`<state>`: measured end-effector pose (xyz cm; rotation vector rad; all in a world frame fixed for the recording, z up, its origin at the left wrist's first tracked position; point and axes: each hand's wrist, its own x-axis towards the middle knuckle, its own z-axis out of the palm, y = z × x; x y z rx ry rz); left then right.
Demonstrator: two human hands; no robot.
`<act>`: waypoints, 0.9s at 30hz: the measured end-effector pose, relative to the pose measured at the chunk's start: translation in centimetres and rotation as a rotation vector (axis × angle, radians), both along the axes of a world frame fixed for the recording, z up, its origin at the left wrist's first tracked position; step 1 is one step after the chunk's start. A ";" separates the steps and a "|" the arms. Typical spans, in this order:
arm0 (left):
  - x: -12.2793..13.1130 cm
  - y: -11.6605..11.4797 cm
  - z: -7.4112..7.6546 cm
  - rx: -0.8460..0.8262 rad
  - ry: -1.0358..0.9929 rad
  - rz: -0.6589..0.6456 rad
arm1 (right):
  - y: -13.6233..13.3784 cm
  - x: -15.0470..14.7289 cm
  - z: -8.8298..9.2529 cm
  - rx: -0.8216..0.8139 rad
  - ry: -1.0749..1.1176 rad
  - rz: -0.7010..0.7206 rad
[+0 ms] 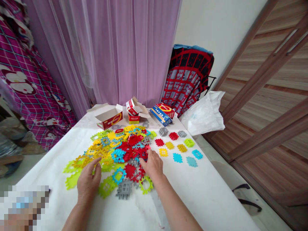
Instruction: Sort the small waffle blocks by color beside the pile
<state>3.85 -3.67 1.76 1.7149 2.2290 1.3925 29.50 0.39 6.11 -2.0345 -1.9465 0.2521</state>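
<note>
A heap of flat toothed plastic pieces in yellow, red, blue, green and grey lies on the white table (199,199). My left hand (89,179) is at the heap's left front, thumb and fingers apart, beside yellow pieces (81,161) and a green piece (72,180). On the heap's right side, my right hand (152,163) reaches over red and grey pieces; its fingertips are partly hidden, and whether they hold a piece is unclear. Near the front edge of the heap lie a grey piece (124,189) and a green ring-shaped piece (146,185).
Right of the heap several pieces lie apart, among them a blue one (177,158) and a yellow one (163,152). Behind stand an open red box (110,118), a small red box (133,110) and a blue box (160,115). A white bag (203,115) is at the right edge.
</note>
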 end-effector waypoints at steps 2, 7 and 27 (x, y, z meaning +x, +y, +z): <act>0.0 0.0 0.0 -0.005 0.004 -0.001 | 0.1 0.3 -0.3 0.006 0.039 -0.003; 0.0 0.1 0.0 -0.010 0.007 -0.008 | 0.3 2.2 -2.3 0.117 0.260 0.009; -1.0 0.1 0.2 -0.171 -0.114 0.119 | 12.3 20.2 -0.3 0.140 0.139 -0.374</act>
